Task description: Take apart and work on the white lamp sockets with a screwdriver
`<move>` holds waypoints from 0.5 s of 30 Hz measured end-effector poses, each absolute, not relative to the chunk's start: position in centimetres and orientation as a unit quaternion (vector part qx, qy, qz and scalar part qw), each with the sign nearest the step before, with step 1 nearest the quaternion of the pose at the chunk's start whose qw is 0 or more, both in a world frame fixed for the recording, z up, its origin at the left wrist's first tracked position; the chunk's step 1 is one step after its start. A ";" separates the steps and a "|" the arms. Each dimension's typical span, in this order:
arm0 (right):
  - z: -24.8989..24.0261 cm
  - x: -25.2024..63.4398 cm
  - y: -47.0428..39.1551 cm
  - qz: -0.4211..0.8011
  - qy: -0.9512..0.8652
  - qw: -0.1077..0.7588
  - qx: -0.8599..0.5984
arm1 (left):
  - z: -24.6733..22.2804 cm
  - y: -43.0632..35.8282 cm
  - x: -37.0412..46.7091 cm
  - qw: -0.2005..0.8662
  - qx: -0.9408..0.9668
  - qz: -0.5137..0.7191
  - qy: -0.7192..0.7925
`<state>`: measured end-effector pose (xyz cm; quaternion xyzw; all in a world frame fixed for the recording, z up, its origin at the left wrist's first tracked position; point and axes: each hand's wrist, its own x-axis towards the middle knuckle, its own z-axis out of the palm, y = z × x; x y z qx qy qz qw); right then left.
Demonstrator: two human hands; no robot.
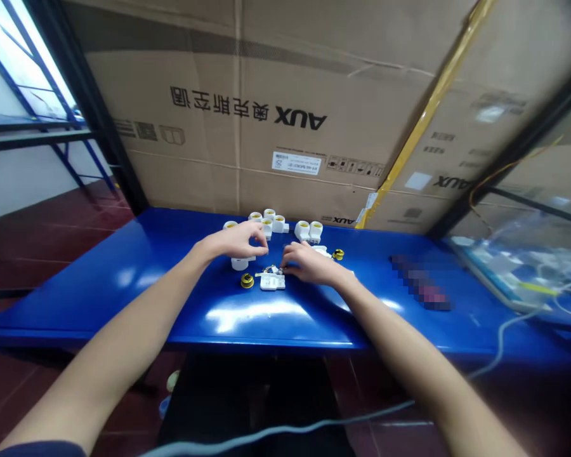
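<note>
My left hand (242, 240) hovers over the table, thumb and index finger curled together in a pinch. Whatever is between those fingertips is too small to make out. My right hand (309, 262) rests low, fingers bent at small metal and white bits (275, 270) at the back edge of an open white plastic housing (272, 282). A brass-coloured threaded ring (247, 280) lies left of that housing. Another brass-coloured ring (338, 254) is beyond my right hand. Under my left hand sits a white round-ended plastic part (240, 263). More white plastic pieces (321, 251) are partly hidden behind my right hand.
Several white sockets with yellow insides (266, 226) stand at the back of the blue table (171, 298), two more (309, 230) to their right. A large cardboard sheet (247, 146) walls the back. At right are a blurred dark item (421, 285), a tray (499, 279) and a cable (499, 343).
</note>
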<state>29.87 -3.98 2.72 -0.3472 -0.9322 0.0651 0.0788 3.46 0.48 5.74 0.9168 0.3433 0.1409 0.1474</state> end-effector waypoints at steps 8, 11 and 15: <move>3.0 29.9 -4.5 0.136 -0.917 0.107 -0.359 | 4.9 0.2 4.5 0.102 0.930 0.186 0.302; 3.1 30.1 -4.3 0.168 -0.904 0.122 -0.374 | 5.0 -0.1 5.1 0.106 0.924 0.213 0.299; 3.1 30.4 -4.1 0.220 -0.868 0.201 -0.398 | 5.4 -0.7 5.5 0.233 0.874 0.256 0.341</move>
